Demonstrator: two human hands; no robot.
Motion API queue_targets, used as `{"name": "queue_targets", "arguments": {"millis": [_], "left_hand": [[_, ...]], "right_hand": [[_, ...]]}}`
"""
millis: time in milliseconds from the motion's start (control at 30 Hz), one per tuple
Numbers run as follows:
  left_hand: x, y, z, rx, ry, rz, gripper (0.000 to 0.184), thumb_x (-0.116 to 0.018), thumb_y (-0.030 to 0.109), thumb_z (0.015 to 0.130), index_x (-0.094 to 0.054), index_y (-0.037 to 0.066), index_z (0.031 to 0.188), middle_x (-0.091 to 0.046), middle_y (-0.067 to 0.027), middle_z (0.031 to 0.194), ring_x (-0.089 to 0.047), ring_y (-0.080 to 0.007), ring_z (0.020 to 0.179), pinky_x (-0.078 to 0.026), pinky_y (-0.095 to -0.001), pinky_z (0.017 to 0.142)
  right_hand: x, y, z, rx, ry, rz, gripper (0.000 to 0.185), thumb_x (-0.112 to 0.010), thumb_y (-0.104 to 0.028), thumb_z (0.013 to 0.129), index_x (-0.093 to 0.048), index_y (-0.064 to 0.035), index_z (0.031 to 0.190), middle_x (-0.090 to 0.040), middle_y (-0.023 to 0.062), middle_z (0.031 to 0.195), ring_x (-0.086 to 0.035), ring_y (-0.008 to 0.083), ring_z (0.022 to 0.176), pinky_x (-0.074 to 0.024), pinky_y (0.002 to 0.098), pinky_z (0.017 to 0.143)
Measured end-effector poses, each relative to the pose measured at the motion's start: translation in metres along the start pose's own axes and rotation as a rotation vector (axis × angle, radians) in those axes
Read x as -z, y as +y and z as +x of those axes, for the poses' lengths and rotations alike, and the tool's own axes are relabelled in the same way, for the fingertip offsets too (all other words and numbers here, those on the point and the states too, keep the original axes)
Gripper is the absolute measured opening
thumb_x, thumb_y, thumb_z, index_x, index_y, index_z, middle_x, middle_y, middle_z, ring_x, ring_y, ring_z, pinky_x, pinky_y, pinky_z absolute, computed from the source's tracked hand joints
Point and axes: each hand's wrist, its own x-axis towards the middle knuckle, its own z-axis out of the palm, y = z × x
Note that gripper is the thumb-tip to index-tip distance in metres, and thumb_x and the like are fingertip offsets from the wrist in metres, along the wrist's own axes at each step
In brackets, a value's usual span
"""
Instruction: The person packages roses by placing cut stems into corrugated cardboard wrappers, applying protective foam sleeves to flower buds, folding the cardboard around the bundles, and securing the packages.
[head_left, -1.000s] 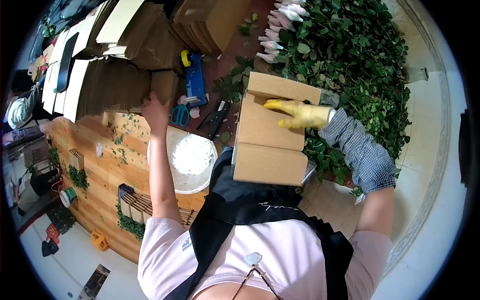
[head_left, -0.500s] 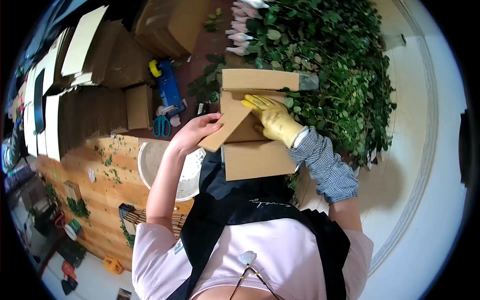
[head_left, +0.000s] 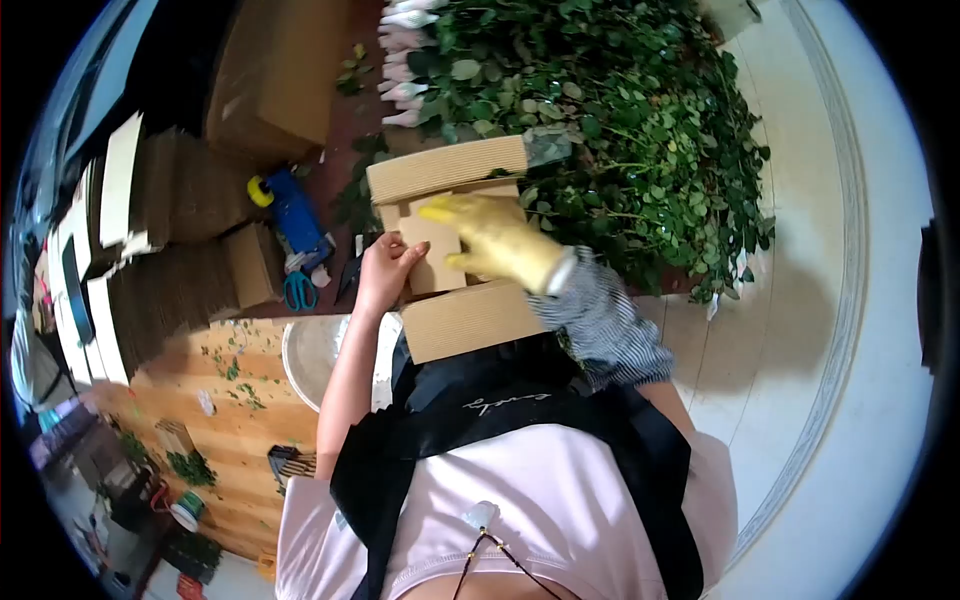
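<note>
A corrugated cardboard wrap lies in front of my body, with one ribbed flap close to my apron and another on the far side. Between these flaps sits a smaller flat cardboard piece. My left hand, bare, pinches that piece at its left edge, thumb on top. My right hand, in a yellow glove, is slightly blurred over the piece's right side with fingers stretched out; whether it touches the cardboard I cannot tell. The glove hides part of the wrap's middle.
Leafy rose stems lie beyond and right, their pale wrapped heads at upper left. Cardboard stacks, a blue tool with a yellow end and teal scissors are left. A white round tub stands below the table edge.
The smaller cardboard piece has turned from a slant to lie straight between the flaps. My left hand turned with it, and my gloved hand has lifted or shifted slightly. The camera view has shifted.
</note>
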Motion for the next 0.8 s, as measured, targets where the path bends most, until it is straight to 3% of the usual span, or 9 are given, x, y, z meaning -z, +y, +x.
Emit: {"name": "queue_targets", "arguments": {"millis": [100, 200, 300, 367, 433, 500, 633, 700, 800], "left_hand": [[-0.004, 0.039, -0.008, -0.122, 0.165, 0.464, 0.034, -0.079, 0.028, 0.086, -0.064, -0.002, 0.092, -0.072, -0.0188, 0.08, -0.072, -0.0246, 0.072, -0.054, -0.0352, 0.063], [0.004, 0.073, -0.018, -0.146, 0.178, 0.982, 0.031, -0.08, 0.031, 0.08, -0.066, 0.003, 0.084, -0.068, -0.0142, 0.068, -0.068, -0.0345, 0.066, -0.054, -0.0417, 0.059], [0.004, 0.084, -0.045, -0.367, -0.167, 0.72, 0.053, -0.083, 0.039, 0.075, -0.067, 0.002, 0.109, -0.073, -0.0136, 0.084, -0.071, -0.0301, 0.074, -0.057, -0.038, 0.064], [-0.023, 0.092, -0.067, -0.301, -0.24, 1.158, 0.077, -0.084, 0.045, 0.07, -0.059, -0.001, 0.125, -0.073, -0.0151, 0.104, -0.072, -0.0275, 0.079, -0.058, -0.035, 0.067], [-0.037, 0.074, -0.072, -0.321, -0.149, 1.233, 0.078, -0.085, 0.044, 0.068, -0.057, -0.001, 0.125, -0.071, -0.0134, 0.115, -0.072, -0.0261, 0.078, -0.057, -0.0333, 0.065], [-0.037, 0.074, -0.069, -0.284, -0.177, 1.218, 0.073, -0.085, 0.04, 0.069, -0.057, 0.001, 0.124, -0.071, -0.0119, 0.111, -0.072, -0.026, 0.075, -0.057, -0.0335, 0.062], [-0.04, 0.071, -0.071, -0.292, -0.156, 1.197, 0.071, -0.086, 0.035, 0.067, -0.058, 0.003, 0.124, -0.071, -0.0108, 0.107, -0.071, -0.0258, 0.073, -0.056, -0.0336, 0.06], [-0.044, 0.068, -0.077, -0.454, -0.058, 1.234, 0.068, -0.086, 0.031, 0.064, -0.06, 0.003, 0.12, -0.07, -0.0106, 0.112, -0.07, -0.0251, 0.077, -0.055, -0.0332, 0.063], [-0.038, 0.061, -0.079, -0.491, -0.026, 1.13, 0.072, -0.088, 0.025, 0.065, -0.059, 0.001, 0.126, -0.069, -0.0091, 0.099, -0.07, -0.0259, 0.075, -0.055, -0.0342, 0.062]], "right_hand": [[-0.004, -0.013, 0.017, -0.106, -0.231, -0.221, 0.068, -0.079, -0.025, 0.078, -0.052, -0.0044, 0.137, -0.055, 0.0121, 0.14, -0.054, 0.0256, 0.128, -0.0383, 0.0391, 0.113], [-0.031, -0.011, 0.023, -0.15, -0.198, -0.419, 0.043, -0.063, -0.021, 0.089, -0.058, -0.0087, 0.13, -0.056, 0.0086, 0.14, -0.054, 0.0238, 0.129, -0.0403, 0.0384, 0.11], [-0.041, -0.007, 0.017, -0.134, -0.11, -0.351, 0.04, -0.056, -0.021, 0.093, -0.057, -0.0076, 0.131, -0.058, 0.0085, 0.137, -0.053, 0.0269, 0.129, -0.04, 0.0391, 0.11], [-0.04, 0.007, 0.015, -0.158, -0.166, -0.305, 0.04, -0.061, -0.023, 0.092, -0.058, -0.0075, 0.129, -0.057, 0.0099, 0.137, -0.053, 0.0273, 0.129, -0.0413, 0.0371, 0.109], [-0.023, 0.036, -0.018, 0.047, -0.081, 0.358, 0.04, -0.064, -0.025, 0.093, -0.06, -0.0076, 0.128, -0.061, 0.0117, 0.133, -0.058, 0.0277, 0.122, -0.0464, 0.0351, 0.102], [0.035, 0.047, -0.046, -0.102, -0.261, 0.62, 0.04, -0.057, -0.033, 0.097, -0.062, -0.0077, 0.128, -0.07, 0.0151, 0.115, -0.067, 0.0283, 0.105, -0.0516, 0.0386, 0.095], [0.062, 0.093, -0.068, -0.488, 0.271, -0.034, 0.032, -0.063, -0.029, 0.093, -0.064, -0.0072, 0.116, -0.07, 0.0146, 0.106, -0.066, 0.0291, 0.102, -0.053, 0.0433, 0.085], [0.023, 0.144, -0.079, -0.38, 0.501, -0.433, 0.029, -0.063, -0.029, 0.092, -0.065, -0.0077, 0.112, -0.07, 0.0141, 0.1, -0.066, 0.0299, 0.1, -0.0523, 0.0447, 0.081], [-0.003, 0.12, -0.096, -0.743, 0.013, -0.391, 0.02, -0.062, -0.018, 0.085, -0.073, -0.0137, 0.069, -0.075, 0.0056, 0.079, -0.072, 0.0245, 0.081, -0.0533, 0.0411, 0.07]]}}
